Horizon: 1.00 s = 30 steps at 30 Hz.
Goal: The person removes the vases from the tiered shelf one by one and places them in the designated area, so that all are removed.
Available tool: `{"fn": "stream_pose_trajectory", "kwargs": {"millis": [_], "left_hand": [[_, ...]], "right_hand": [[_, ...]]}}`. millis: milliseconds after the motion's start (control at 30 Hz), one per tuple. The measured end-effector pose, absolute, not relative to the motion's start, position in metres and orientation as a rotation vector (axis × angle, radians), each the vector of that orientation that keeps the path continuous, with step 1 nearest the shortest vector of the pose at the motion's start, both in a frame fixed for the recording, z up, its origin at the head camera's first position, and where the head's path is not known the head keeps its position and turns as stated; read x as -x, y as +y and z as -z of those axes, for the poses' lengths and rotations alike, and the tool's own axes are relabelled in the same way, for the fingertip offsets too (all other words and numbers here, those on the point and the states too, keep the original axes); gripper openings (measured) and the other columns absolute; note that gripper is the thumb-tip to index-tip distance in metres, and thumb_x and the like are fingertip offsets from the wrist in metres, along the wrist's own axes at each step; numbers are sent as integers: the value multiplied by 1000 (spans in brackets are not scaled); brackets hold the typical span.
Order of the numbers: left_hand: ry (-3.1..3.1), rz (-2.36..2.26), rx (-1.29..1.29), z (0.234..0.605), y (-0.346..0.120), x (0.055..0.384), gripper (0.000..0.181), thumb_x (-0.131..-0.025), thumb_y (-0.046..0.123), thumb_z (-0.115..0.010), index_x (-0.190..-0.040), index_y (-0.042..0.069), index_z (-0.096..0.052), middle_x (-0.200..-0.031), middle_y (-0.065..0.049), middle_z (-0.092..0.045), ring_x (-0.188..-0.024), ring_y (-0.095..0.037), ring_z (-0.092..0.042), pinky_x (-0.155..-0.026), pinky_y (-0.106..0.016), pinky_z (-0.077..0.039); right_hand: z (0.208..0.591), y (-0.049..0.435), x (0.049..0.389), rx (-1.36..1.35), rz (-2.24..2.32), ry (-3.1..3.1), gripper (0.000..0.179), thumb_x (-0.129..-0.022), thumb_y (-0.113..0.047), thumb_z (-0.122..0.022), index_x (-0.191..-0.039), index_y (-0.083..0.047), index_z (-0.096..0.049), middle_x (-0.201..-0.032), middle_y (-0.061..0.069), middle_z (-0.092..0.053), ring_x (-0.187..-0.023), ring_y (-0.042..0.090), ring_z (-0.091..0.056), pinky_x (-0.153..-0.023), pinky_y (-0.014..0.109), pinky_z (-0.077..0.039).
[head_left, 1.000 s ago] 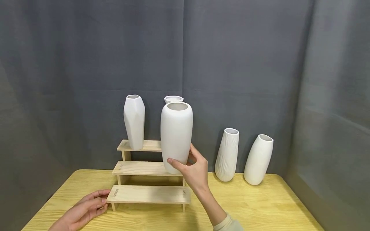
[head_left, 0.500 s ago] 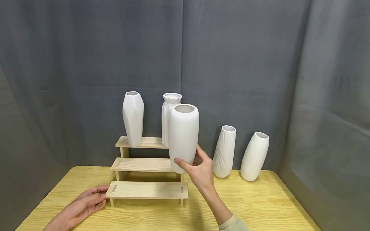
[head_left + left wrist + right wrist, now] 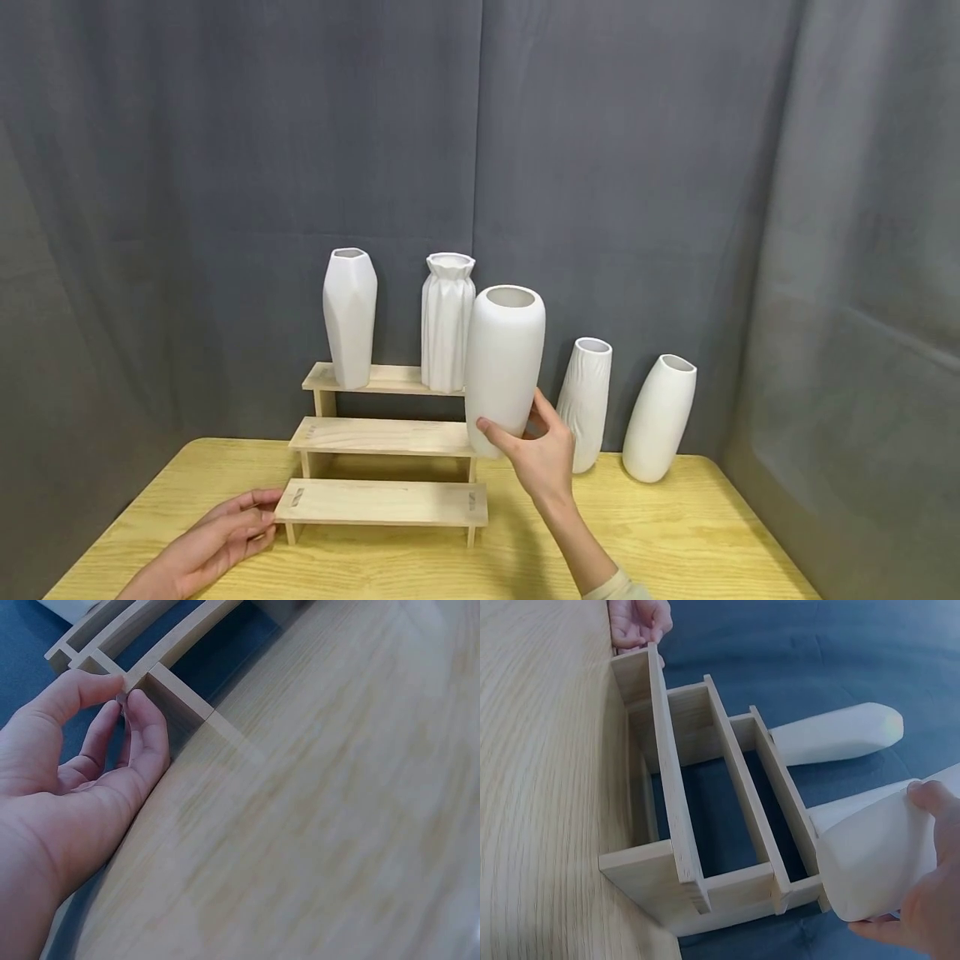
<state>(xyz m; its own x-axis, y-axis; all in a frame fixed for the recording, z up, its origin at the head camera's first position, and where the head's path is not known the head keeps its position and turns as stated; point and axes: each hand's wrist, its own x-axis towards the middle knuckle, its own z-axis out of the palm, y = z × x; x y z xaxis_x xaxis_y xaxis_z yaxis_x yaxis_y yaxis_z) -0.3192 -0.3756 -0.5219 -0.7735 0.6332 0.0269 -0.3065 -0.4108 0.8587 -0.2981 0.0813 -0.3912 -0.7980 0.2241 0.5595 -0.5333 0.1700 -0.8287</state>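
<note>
My right hand (image 3: pixel 542 454) grips a smooth white vase (image 3: pixel 504 367) low on its body, thumb in front. This vase is upright in the air in front of the right end of a three-step wooden stand (image 3: pixel 386 504). With its thumb and fingertips, my left hand (image 3: pixel 217 542) pinches the left corner of the bottom step, as the left wrist view also shows. On the top step stand a faceted white vase (image 3: pixel 350 317) at the left and a pleated white vase (image 3: pixel 447 325) at the right. In the right wrist view the held vase (image 3: pixel 881 855) is beside the upper steps.
Right of the stand, a white vase with wavy grooves (image 3: pixel 588 404) stands on the yellow wooden table (image 3: pixel 660 542), partly behind my right hand. A leaning-shaped white vase (image 3: pixel 660 421) is further right. Grey curtains (image 3: pixel 637 167) hang behind and at both sides.
My right hand has carried the smooth vase to the right, away from in front of the pleated vase, which now shows. My left hand stays at the stand's corner.
</note>
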Motion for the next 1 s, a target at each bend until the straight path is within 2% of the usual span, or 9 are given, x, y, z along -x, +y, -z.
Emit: {"fn": "stream_pose_trajectory", "kwargs": {"millis": [200, 433, 633, 867, 1000], "left_hand": [[1221, -2189, -452, 523, -377, 320, 36, -109, -3, -37, -127, 12, -63, -128, -7, -59, -113, -17, -60, -102, -36, -47], [1201, -2180, -464, 523, -378, 321, 38, -110, -1, -34, -129, 13, -63, -130, -7, -59, -114, -18, -59, -103, -37, -46], [1201, -2186, -476, 524, -378, 318, 39, -110, -2, -34, -129, 13, -64, -129, -7, -60, -112, -17, -60, -102, -37, -47], [1249, -2198, -498, 524, -376, 320, 37, -108, -4, -37, -129, 12, -64, -128, -9, -59, -111, -17, -60, -99, -34, -49], [1233, -2207, -497, 524, -376, 321, 39, -108, -5, -35, -129, 11, -63, -127, -10, -60, -111, -17, -60, -98, -34, -49]], "right_hand": [[397, 91, 305, -226, -1679, -1859, 76, -71, -30, -97, -139, -30, -63, -117, 4, -70, -103, 24, -68, -81, 43, -58], [400, 104, 315, -106, -1627, -1864, 82, -69, -31, -98, -141, -21, -62, -116, 6, -70, -108, 26, -65, -87, 44, -55], [408, 112, 322, -44, -1661, -1863, 86, -69, -26, -98, -145, -17, -59, -128, 10, -65, -115, 26, -62, -91, 43, -54], [401, 110, 311, -32, -1752, -1837, 86, -75, -8, -93, -149, -6, -51, -139, 16, -57, -123, 32, -56, -95, 46, -52], [405, 110, 312, -51, -1775, -1841, 87, -76, -8, -91, -152, -3, -47, -142, 20, -53, -127, 36, -52, -96, 42, -51]]}}
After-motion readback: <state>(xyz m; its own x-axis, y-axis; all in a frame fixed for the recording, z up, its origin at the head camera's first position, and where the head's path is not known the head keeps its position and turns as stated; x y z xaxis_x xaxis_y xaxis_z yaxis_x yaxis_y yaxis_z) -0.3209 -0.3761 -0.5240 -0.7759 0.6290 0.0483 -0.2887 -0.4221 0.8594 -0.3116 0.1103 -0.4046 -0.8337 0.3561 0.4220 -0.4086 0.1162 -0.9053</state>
